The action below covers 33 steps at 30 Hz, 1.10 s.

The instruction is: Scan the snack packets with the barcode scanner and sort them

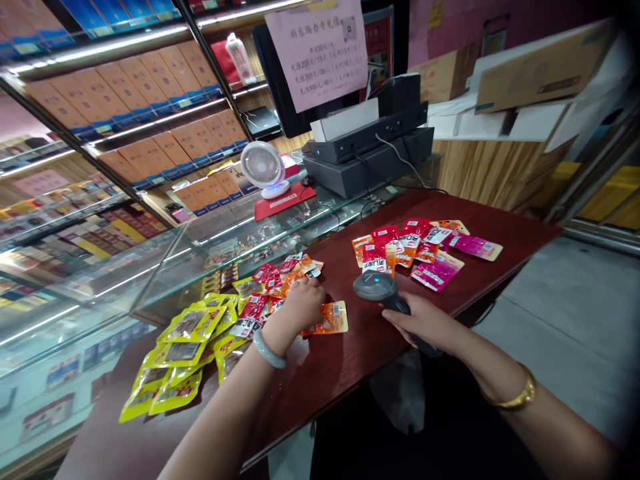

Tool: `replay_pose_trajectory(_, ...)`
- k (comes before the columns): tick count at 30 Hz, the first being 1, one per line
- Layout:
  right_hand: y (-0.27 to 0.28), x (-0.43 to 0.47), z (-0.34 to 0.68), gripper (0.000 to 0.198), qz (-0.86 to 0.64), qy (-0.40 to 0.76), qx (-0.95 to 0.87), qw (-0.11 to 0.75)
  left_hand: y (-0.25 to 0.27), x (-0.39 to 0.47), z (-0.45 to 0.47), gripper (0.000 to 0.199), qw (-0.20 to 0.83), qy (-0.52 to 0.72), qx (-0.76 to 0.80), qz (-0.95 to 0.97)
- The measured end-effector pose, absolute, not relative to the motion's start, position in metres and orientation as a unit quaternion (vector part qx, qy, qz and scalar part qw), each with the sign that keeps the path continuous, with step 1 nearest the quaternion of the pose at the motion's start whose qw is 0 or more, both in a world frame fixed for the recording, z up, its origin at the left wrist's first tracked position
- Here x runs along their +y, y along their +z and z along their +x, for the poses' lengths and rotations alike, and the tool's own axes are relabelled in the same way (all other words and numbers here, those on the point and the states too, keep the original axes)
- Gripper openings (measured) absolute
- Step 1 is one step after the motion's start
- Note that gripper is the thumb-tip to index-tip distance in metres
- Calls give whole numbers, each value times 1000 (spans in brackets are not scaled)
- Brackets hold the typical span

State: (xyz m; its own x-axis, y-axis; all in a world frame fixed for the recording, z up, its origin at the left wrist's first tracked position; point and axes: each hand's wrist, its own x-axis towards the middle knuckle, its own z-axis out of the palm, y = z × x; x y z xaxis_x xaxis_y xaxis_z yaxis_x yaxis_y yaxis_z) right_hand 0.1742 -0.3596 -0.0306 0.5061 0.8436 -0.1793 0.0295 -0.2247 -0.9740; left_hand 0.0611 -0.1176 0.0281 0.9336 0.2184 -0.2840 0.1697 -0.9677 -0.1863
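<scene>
Yellow snack packets lie fanned out left of the left hand, which presses down on an orange packet at its fingertips. Just right of it, the right hand grips a barcode scanner. Beyond that hand lie red and pink packets.
</scene>
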Motion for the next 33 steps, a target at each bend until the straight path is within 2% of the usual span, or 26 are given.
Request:
replay_pose_trajectory(3, -28, -361, 173, 29, -684, 383, -334, 524, 20, -117, 60, 40, 90, 145, -79, -982)
replay_pose_trajectory(7, -27, -367, 175, 28, -687, 379, -334, 522, 16, -117, 69, 45, 86, 115, -89, -986)
replay_pose_trajectory(16, -22, -374, 180, 30, -671, 385, -337, 536, 24, -124, 91, 37, -51, 24, -150, -987)
replay_pose_trajectory(24, -19, -370, 185, 36, -655, 381, -337, 558, 13, -118, 107, 37, -66, 9, -154, -986)
replay_pose_trajectory(29, -11, -368, 188, 36, -659, 366, -299, 586, 4, -125, 144, 37, -179, -32, -164, -970)
replay_pose_trajectory(33, -7, -359, 192, 36, -658, 351, -252, 616, -2, -128, 181, 39, -230, -96, -157, -956)
